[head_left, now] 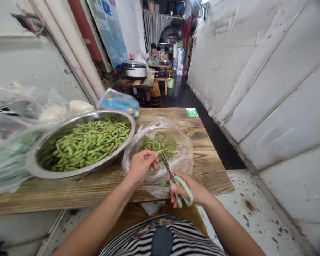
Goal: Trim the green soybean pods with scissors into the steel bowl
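Observation:
Between the thumb and fingers of my left hand [142, 164] is a green soybean pod [159, 152], most of it hidden by the fingers. My right hand [185, 188] grips scissors [168, 166] with pale green handles, their blade tips close against the pod's end. Under both hands a clear plastic bag [185, 149] lies spread on the table, with a heap of small green trimmings [164, 140] on it. To the left, a wide steel basin [130, 122] holds many soybean pods [92, 144].
Plastic bags [8, 156] of produce crowd the wooden table [210, 167] at far left. A blue bag [118, 103] sits behind the basin. A green QR card [192, 112] lies at the back right corner. Farther off are a cooker [134, 69] and a seated person [154, 53].

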A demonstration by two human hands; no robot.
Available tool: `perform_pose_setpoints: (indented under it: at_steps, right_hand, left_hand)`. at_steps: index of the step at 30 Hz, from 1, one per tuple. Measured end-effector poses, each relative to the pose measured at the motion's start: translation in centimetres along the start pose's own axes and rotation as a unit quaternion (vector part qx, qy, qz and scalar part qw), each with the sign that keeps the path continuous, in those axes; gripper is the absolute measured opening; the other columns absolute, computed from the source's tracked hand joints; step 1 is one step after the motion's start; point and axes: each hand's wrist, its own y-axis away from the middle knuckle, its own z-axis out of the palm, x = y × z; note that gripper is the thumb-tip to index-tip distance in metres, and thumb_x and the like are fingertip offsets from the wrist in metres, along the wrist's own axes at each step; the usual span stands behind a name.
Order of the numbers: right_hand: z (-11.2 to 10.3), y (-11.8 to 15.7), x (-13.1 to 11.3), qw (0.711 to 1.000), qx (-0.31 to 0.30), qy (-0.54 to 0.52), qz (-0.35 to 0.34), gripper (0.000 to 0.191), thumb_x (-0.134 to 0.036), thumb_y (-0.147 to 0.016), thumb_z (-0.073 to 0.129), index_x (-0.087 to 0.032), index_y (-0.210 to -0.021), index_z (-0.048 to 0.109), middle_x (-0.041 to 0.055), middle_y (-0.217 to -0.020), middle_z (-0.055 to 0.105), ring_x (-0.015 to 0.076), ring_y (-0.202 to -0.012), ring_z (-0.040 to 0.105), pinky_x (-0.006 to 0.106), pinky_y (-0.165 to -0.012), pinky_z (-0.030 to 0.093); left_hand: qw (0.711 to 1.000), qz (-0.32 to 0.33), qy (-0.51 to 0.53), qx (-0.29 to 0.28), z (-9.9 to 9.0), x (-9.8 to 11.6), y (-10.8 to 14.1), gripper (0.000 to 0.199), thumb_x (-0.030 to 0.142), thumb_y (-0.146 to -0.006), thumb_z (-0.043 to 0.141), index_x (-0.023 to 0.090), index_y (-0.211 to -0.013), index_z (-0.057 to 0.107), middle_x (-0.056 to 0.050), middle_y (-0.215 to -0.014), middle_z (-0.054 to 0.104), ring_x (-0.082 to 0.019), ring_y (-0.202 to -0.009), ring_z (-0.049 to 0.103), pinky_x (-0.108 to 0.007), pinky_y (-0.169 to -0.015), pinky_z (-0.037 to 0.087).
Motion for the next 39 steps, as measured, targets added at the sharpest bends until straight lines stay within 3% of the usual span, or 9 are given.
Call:
perform_pose_setpoints:
  at_steps: [4,14,19,24,28,31,34,39]
  right_hand:
    - [0.3,-0.2,0.6,1.0,-0.001,-0.014,-0.016,0.062,-0.066,-0.072,0.068,-0.019,-0.106,0.044,-0.005,-0.062,0.058,0.0102,-0.045,0.055,0.02,-0.042,0.043]
    - [0.5,-1.0,-1.1,0.998,0.059,-0.01,-0.024,0.055,-0.063,-0.069,0.072,-0.019,-0.094,0.049,-0.0093,-0.053,0.049,0.0059,-0.037,0.044,0.016,-0.032,0.037]
    - [0.2,-1.5,-0.4,0.994,0.11,-0.007,-0.018,0.053,-0.06,-0.068,0.074,-0.019,-0.092,0.051,-0.0112,-0.05,0.044,0.0045,-0.032,0.037,0.016,-0.028,0.031]
    - [-0.6,-0.6,0.0,0.996,0.063,-0.012,-0.059,0.055,-0.06,-0.073,0.071,-0.021,-0.103,0.048,-0.0094,-0.061,0.045,0.0043,-0.042,0.04,0.017,-0.038,0.031]
    - [-0.7,0.0,-0.5,0.998,0.021,0.021,-0.064,0.057,-0.061,-0.071,0.072,-0.02,-0.104,0.048,-0.0072,-0.069,0.044,0.0048,-0.049,0.039,0.019,-0.044,0.033]
    - [-0.5,-0.1,-0.8,0.994,0.067,0.058,-0.061,0.059,-0.058,-0.067,0.077,-0.019,-0.103,0.052,-0.0063,-0.071,0.044,0.0057,-0.053,0.037,0.02,-0.048,0.034]
    - [-0.7,-0.3,-0.8,0.984,0.108,0.119,-0.071,0.055,-0.053,-0.067,0.079,-0.018,-0.103,0.056,-0.0052,-0.07,0.046,0.0084,-0.061,0.039,0.021,-0.055,0.035]
    - [-1.1,-0.1,-0.8,0.953,0.163,0.246,-0.075,0.056,-0.05,-0.069,0.078,-0.019,-0.111,0.06,-0.0022,-0.078,0.054,0.0128,-0.071,0.046,0.023,-0.064,0.037]
  left_hand:
    - [0.999,0.003,0.012,0.032,-0.4,0.2,0.0,0.035,0.046,-0.06,0.074,0.015,-0.066,0.058,-0.001,-0.056,0.062,-0.008,-0.041,0.051,-0.02,-0.039,0.035]
    - [0.998,-0.036,0.008,-0.043,-0.5,-0.4,0.2,0.033,0.044,-0.059,0.074,0.015,-0.061,0.059,0.0,-0.05,0.058,-0.008,-0.038,0.047,-0.02,-0.038,0.033]
    - [0.998,-0.033,0.045,-0.013,-0.5,-0.8,-0.3,0.04,0.039,-0.056,0.078,0.013,-0.082,0.064,0.003,-0.054,0.059,-0.007,-0.042,0.048,-0.019,-0.041,0.032]
    - [0.996,-0.01,0.094,0.01,-0.5,-1.7,-1.0,0.041,0.035,-0.053,0.082,0.01,-0.081,0.066,0.006,-0.053,0.052,-0.004,-0.046,0.039,-0.017,-0.044,0.028]
    - [0.992,0.005,0.125,-0.015,-0.2,-1.6,-0.8,0.043,0.042,-0.055,0.084,0.012,-0.078,0.065,0.0,-0.069,0.061,-0.007,-0.058,0.051,-0.02,-0.054,0.042]
    - [0.987,0.007,0.149,-0.059,0.0,-1.2,-0.3,0.044,0.046,-0.057,0.083,0.015,-0.076,0.059,-0.004,-0.082,0.067,-0.015,-0.072,0.062,-0.028,-0.066,0.05]
    - [0.995,0.027,0.077,-0.061,-0.1,-1.2,-0.2,0.04,0.046,-0.062,0.079,0.015,-0.077,0.06,-0.001,-0.069,0.064,-0.014,-0.064,0.059,-0.025,-0.061,0.046]
    - [0.991,0.078,-0.102,-0.047,-0.7,-1.5,-0.4,0.032,0.046,-0.071,0.07,0.014,-0.07,0.067,0.003,-0.054,0.051,-0.009,-0.053,0.042,-0.023,-0.053,0.033]
